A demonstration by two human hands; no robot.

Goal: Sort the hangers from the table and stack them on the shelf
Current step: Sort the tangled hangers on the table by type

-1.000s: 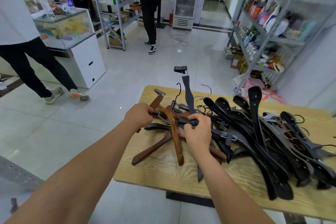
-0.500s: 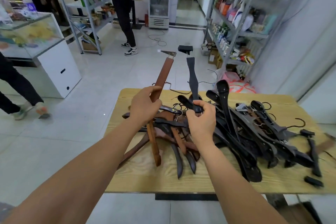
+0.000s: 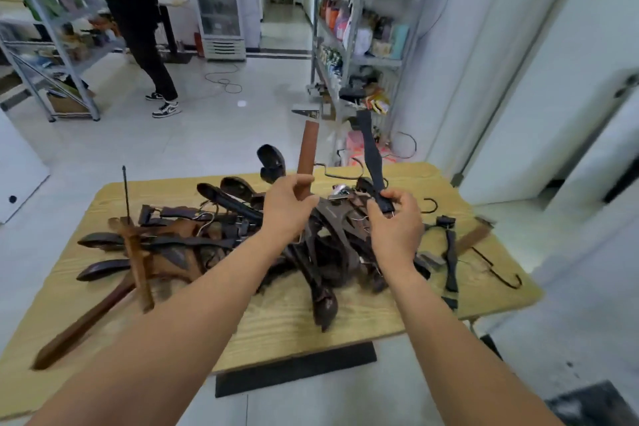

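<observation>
Light wood counter (image 3: 276, 322), hangers (image 3: 224, 242) heaped across it. Left hand (image 3: 288, 207) grip wrapped round a brown hanger (image 3: 307, 152) held upright; right hand (image 3: 396, 221) grip pinching a black hanger (image 3: 371, 156) by its end. Behind: stocked shelf (image 3: 349, 45), tiled floor (image 3: 207, 135), person (image 3: 135, 0) at far rack (image 3: 52, 28).

Your one head camera looks forward and down, close over the tabletop (image 3: 276, 325), wide enough to reach the shelves (image 3: 380, 61) behind; the edges seem blurred.
</observation>
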